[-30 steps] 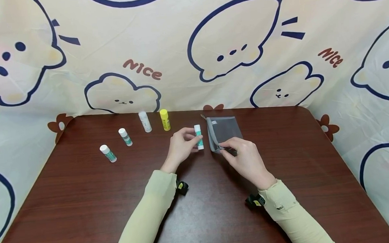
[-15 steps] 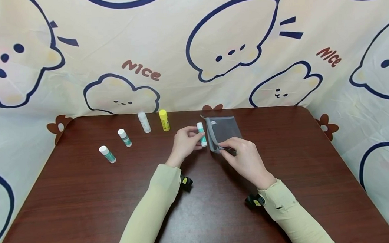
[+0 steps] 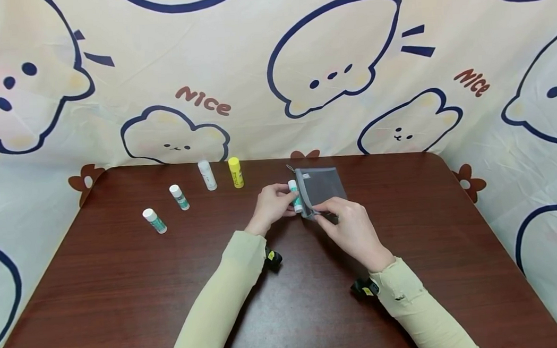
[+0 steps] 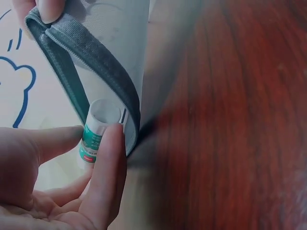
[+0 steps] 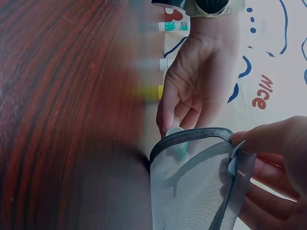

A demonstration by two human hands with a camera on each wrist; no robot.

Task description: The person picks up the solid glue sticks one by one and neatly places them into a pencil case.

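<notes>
My left hand [image 3: 270, 206] pinches a glue stick [image 4: 92, 139] with a white end and a green label between thumb and fingers. The stick is right at the unzipped mouth of a grey mesh zipper pouch [image 3: 326, 184]; in the left wrist view one end lies between the two zipper edges [image 4: 108, 69]. Seen from the right wrist, part of the stick shows dimly through the mesh [image 5: 192, 191]. My right hand [image 3: 350, 223] pinches the near corner of the pouch by its zipper band, and the mouth gapes as a loop.
Two green-labelled glue sticks [image 3: 155, 221] [image 3: 179, 197] stand at the left of the brown table [image 3: 123, 290]. Farther back are a white stick [image 3: 207, 175] and a yellow stick [image 3: 236, 173]. A patterned cloth [image 3: 247, 53] hangs behind the table.
My left hand has moved right with the glue stick, from beside the pouch to its open mouth. The right hand has kept its grip on the pouch corner.
</notes>
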